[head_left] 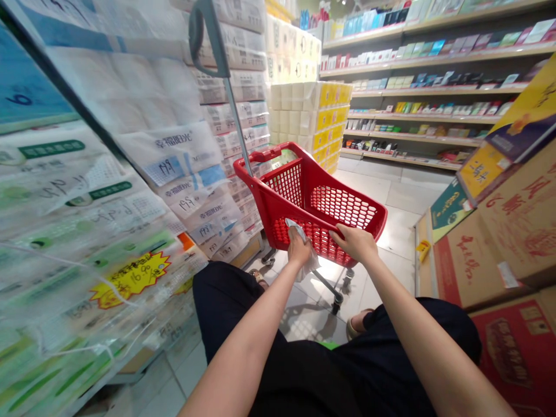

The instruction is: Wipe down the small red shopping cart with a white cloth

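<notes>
A red plastic shopping cart (321, 202) with perforated sides stands on wheels before my knees. Its grey handle (219, 49) rises at the far left end. My left hand (299, 249) is closed on a pale, crumpled wipe (309, 265) and presses it against the cart's near side wall. Whether the wipe is cloth or paper I cannot tell. My right hand (357, 243) grips the cart's near top rim, with the fingers curled over the edge. The inside of the basket shows no goods in the part I can see.
Stacked tissue packs (174, 150) crowd the left side, with a yellow price tag (130, 278) on them. Cardboard boxes (490, 249) line the right. Behind the cart stand yellow-and-white paper packs (332, 121) and shelves of small boxed goods (434, 104). White floor tiles (395, 197) run between.
</notes>
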The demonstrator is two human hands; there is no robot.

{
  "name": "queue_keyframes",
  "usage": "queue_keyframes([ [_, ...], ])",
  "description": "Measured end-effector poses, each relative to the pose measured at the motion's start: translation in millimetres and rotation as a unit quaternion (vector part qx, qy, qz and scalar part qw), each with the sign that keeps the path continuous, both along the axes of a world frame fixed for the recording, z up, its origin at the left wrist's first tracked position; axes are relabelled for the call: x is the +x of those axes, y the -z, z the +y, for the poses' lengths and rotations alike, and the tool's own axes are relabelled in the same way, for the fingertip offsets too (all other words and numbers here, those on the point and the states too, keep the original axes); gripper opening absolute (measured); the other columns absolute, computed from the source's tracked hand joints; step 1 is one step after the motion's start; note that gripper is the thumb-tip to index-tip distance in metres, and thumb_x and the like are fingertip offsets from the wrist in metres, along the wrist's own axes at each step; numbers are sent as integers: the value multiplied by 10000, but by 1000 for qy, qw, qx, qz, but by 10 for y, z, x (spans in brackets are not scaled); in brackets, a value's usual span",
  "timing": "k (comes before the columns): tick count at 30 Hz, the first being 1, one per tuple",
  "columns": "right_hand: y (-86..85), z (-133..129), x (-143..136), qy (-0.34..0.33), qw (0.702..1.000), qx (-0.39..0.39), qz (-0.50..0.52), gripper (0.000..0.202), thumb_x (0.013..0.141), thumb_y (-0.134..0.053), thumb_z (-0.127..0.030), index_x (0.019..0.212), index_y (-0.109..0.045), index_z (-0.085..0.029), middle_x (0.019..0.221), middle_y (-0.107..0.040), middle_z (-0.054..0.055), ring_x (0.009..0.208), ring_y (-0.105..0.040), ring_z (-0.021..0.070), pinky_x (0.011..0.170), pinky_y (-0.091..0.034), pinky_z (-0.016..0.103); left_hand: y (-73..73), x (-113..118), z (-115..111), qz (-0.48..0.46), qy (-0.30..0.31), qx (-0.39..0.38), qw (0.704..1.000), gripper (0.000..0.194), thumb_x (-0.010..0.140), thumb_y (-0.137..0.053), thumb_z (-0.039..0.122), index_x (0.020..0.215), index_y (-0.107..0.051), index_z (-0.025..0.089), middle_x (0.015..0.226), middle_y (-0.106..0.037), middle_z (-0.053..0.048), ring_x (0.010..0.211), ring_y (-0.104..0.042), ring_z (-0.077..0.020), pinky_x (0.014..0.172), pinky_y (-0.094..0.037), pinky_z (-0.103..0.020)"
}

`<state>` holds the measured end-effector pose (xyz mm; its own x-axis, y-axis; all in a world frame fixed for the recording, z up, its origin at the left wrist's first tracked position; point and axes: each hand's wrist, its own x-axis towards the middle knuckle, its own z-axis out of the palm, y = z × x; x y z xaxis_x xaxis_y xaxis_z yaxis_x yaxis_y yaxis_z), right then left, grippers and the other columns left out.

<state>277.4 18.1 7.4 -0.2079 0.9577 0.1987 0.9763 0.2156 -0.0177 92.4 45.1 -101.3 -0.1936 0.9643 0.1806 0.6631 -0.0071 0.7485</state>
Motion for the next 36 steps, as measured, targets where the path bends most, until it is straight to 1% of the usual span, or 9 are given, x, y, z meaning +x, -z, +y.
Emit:
queue_keyframes([
  [6, -8, 15, 3, 2, 1000, -6, 1, 458, 957, -267, -591, 984, -586, -264, 844, -698, 31, 715, -615, 172, 543, -221, 263, -152, -125, 187, -9, -35, 18, 999, 788, 884, -472, 304, 1523, -86, 51, 1604, -112, -178, 1493, -82, -249, 1220, -179, -371],
  [10, -1, 26, 7, 4, 1000, -4, 3, 453, 957, -272, -591, 993, -586, -266, 855, -704, 31, 717, -618, 175, 545, -224, 260, -23, -68, 80, 12, 8, 24, 1000, 773, 893, -457, 293, 1527, -84, 54, 1602, -116, -184, 1492, -72, -253, 1216, -194, -379],
  [14, 1, 19, 8, 4, 1000, -3, 2, 448, 958, -276, -583, 1001, -595, -271, 857, -703, 31, 717, -615, 176, 557, -245, 260, 111, 47, -46, 21, 41, 25, 999, 789, 898, -458, 296, 1544, -40, 124, 1613, -97, -140, 1493, -52, -241, 1212, -209, -400],
  [22, 3, 35, 17, -1, 1000, -13, 3, 442, 959, -280, -581, 999, -593, -272, 852, -701, 27, 708, -612, 169, 551, -242, 261, -11, -5, -115, 10, 2, 81, 997, 881, 904, -448, 261, 1527, 169, 176, 1621, 85, -53, 1496, -35, -204, 1214, -207, -345],
  [24, 7, 41, 24, 0, 1000, -9, 1, 440, 957, -286, -584, 997, -593, -272, 850, -700, 27, 715, -613, 171, 549, -236, 263, -28, -55, -58, -1, -22, 73, 997, 867, 905, -447, 258, 1532, 144, 163, 1625, 41, -71, 1496, -55, -209, 1214, -205, -354],
  [27, 9, 45, 28, -5, 1000, -2, 1, 437, 958, -284, -583, 993, -590, -272, 848, -701, 22, 710, -610, 168, 542, -220, 266, -28, -125, 86, -16, -41, 35, 998, 798, 897, -449, 250, 1541, -5, 96, 1615, -79, -138, 1496, -67, -233, 1221, -183, -374],
  [30, 20, 51, 31, -12, 1000, 5, 4, 436, 959, -285, -581, 987, -586, -266, 844, -701, 23, 705, -611, 163, 530, -199, 268, -17, -138, 172, -20, -61, 15, 998, 767, 893, -453, 256, 1527, -74, 53, 1601, -124, -180, 1495, -77, -247, 1222, -175, -376],
  [33, 51, 64, 65, -8, 1000, 9, -1, 441, 958, -286, -583, 964, -587, -261, 812, -697, 24, 697, -613, 164, 526, -190, 268, 4, -63, 119, -9, -44, 19, 999, 770, 893, -457, 263, 1535, -71, 79, 1605, -106, -176, 1484, -151, -255, 1204, -229, -361],
  [36, 53, 83, 145, 2, 1000, 12, -13, 459, 953, -285, -598, 945, -597, -262, 806, -697, 26, 716, -623, 173, 533, -210, 264, 35, 60, 0, 7, 5, 36, 999, 803, 887, -471, 270, 1546, -35, 123, 1613, -73, -159, 1474, -192, -267, 1173, -296, -372],
])
